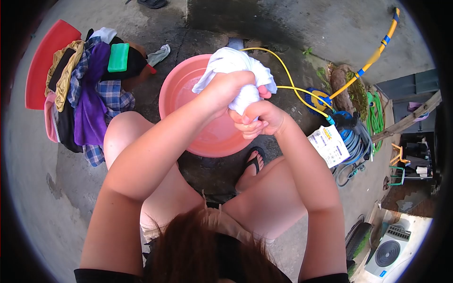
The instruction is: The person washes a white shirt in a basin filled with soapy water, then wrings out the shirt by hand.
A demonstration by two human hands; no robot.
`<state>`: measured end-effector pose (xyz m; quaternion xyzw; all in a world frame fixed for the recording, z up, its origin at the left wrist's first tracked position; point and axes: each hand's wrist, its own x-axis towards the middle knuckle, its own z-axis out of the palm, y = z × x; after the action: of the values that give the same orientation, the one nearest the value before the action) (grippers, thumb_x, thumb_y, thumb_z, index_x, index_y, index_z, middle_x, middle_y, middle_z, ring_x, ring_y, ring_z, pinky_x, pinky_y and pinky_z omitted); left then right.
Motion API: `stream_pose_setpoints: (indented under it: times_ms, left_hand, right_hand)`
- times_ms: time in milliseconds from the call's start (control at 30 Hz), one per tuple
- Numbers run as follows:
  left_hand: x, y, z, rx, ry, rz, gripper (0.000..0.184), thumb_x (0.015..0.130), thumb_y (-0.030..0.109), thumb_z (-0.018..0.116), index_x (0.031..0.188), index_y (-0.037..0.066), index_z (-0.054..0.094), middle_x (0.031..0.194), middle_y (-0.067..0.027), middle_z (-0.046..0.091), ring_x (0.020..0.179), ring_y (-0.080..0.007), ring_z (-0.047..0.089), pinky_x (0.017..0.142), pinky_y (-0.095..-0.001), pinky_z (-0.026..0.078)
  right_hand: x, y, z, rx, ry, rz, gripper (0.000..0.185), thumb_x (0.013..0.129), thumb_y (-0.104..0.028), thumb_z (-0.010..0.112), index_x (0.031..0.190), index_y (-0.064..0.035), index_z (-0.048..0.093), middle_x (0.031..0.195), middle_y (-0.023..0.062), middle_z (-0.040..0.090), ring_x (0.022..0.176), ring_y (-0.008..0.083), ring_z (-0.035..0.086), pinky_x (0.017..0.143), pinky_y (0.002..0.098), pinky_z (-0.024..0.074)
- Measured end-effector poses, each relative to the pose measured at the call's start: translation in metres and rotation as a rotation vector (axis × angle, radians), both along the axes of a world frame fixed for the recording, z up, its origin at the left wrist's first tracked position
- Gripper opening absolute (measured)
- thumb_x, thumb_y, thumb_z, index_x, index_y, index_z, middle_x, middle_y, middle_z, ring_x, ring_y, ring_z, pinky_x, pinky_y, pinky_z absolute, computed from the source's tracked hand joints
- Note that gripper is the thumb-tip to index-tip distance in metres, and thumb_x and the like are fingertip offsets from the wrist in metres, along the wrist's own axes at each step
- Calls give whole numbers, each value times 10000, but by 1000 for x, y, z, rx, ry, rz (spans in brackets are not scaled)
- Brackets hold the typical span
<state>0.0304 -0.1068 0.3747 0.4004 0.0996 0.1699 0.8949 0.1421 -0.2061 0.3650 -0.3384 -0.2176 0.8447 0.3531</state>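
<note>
A white cloth [226, 60] is bunched and twisted between my two hands above a pink plastic basin [214, 141]. My left hand [231, 89] is wrapped round its upper part, with loose folds spreading past the wrist and fingers. Just below and to the right, my right hand [258, 120] grips the lower end, fingers curled round it. The two hands are close together over the basin's right side. Some pale, sudsy-looking water shows in the basin at the left of my forearm.
Clothes, among them a purple garment [90, 94], are heaped on a red chair [45, 61] at left, with a green soap bar [118, 57] on top. A yellow hose [365, 68], a blue hose coil [351, 141] and a stone lie at right. My sandalled foot [255, 162] is below the basin.
</note>
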Motion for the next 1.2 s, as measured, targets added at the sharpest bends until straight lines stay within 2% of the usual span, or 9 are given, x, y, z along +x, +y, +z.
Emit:
stream_pose_setpoints:
  times_ms: [167,467,567,667,767,867,967,1067,1200]
  left_hand:
    - [0,0,-7,-13,53,-50,149,727,46,494,791,-45,593,748,-134,628,702,-209,630,662,-329,521]
    - [2,1,-12,-184,163,58,178,811,168,593,810,-10,578,718,-109,610,652,-203,620,604,-327,516]
    - [3,1,-11,-200,173,101,189,817,184,608,824,-2,576,711,-100,606,639,-203,619,582,-335,515]
    - [1,5,-6,-157,197,98,167,812,168,612,825,7,573,722,-98,612,635,-200,617,571,-337,514]
    - [-1,7,-4,-172,192,26,154,809,162,617,824,15,575,734,-97,617,639,-193,616,569,-336,514]
    - [3,1,0,-188,111,95,139,809,156,619,825,25,578,744,-99,624,651,-183,618,585,-319,509]
    - [4,4,1,-147,88,114,127,807,152,619,831,33,584,759,-95,626,679,-178,621,615,-306,503]
    - [6,3,5,-255,114,203,120,805,146,617,842,36,590,774,-85,623,707,-179,620,644,-301,497]
    - [9,7,0,-334,119,239,120,810,144,602,854,34,587,781,-76,617,727,-180,615,670,-315,495]
  right_hand:
    - [-2,-5,-8,-16,89,21,117,717,-110,546,700,-71,437,452,-38,367,335,18,238,371,205,194]
    - [1,1,1,58,-249,-37,202,787,-156,534,624,-86,438,449,-34,363,341,32,236,372,212,196]
    - [-3,3,9,57,-445,-70,219,790,-214,578,643,-83,481,470,-19,407,348,49,293,370,215,231]
    - [-21,3,23,135,-930,-215,240,779,-268,638,688,-73,532,527,6,479,365,77,383,375,225,286]
    - [-26,-2,30,120,-1048,-246,287,765,-301,683,802,-28,603,642,39,575,489,116,533,456,241,397]
    - [-30,-11,41,196,-1245,-255,346,774,-294,691,936,2,615,763,68,638,658,154,622,598,267,476]
    - [-33,-17,47,408,-1446,-357,429,771,-301,703,1053,5,597,864,99,668,810,195,649,731,299,490]
    - [-36,-21,51,386,-1598,-394,446,763,-286,719,1083,-4,587,881,130,674,847,223,656,767,316,490]
    - [-44,-25,54,481,-1819,-438,538,749,-238,717,1198,-19,517,1004,158,634,896,250,639,780,353,491]
